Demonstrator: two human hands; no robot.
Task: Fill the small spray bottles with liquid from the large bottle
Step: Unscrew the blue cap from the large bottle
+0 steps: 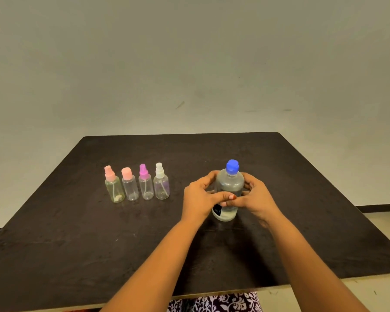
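Large bottle: upright, blue cap on, gripped by left hand and right hand; small spray bottles stand to its left.

light: even, soft | shadows: faint | focus: slightly soft | edges: bowed

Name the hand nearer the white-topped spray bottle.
Left. The left hand holds the large bottle on the side facing the white-topped spray bottle; the right hand holds the opposite side.
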